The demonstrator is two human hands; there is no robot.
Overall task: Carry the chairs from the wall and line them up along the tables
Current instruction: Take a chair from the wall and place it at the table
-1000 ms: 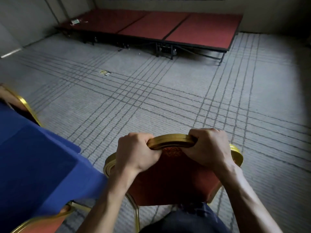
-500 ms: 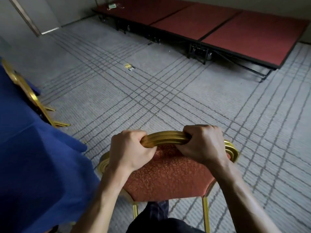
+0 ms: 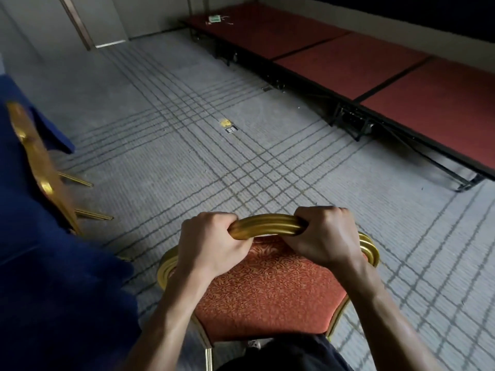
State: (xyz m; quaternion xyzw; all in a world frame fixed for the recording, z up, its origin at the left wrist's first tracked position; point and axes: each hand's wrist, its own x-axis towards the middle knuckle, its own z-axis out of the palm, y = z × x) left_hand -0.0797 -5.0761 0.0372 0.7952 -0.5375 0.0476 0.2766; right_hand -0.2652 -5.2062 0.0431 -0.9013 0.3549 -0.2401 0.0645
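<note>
Gold-framed chair [image 3: 267,285] is just beside the blue-clothed table [image 3: 53,303], top rail gripped by the curled left hand [image 3: 211,245] and right hand [image 3: 324,236]; another chair [image 3: 40,167] looks already placed, this one apparently not yet lined up.

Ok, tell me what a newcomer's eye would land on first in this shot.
First, the two hands at bottom centre: the left hand and right hand both grip the gold top rail of a red-upholstered chair. Next comes the low red-topped stage running along the far right wall. The blue-clothed table fills the left edge, with a second gold chair frame blurred against it.
</note>
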